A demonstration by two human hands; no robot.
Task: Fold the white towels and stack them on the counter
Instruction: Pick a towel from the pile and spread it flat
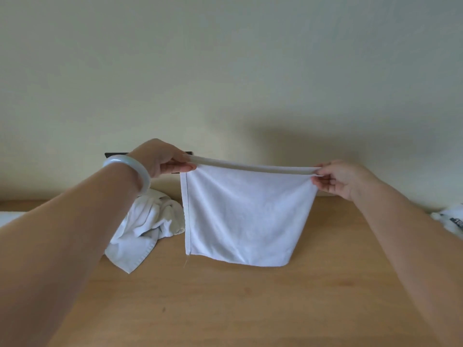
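Hanging towel (240,216): white, spread flat in the air in front of the wall (225,71), above the far half of the tabletop (250,296); the top edge runs taut between both grips; the lower edge hangs close to the wood, and contact cannot be told.
Left grip (160,159): thumb and fingers pinch the top left corner of the towel; back of the hand turned up.
Right grip (343,177): fingertips pinch the top right corner, where the cloth bunches.
Bangle (132,169): pale, round the left wrist.
Pile (147,221): crumpled white cloth on the tabletop, just left of the towel, partly behind the left forearm.
Dark item (112,155): flat strip on the wall behind the left hand, mostly hidden.
White item (451,219): on the tabletop at the right edge, cut off; kind cannot be told.
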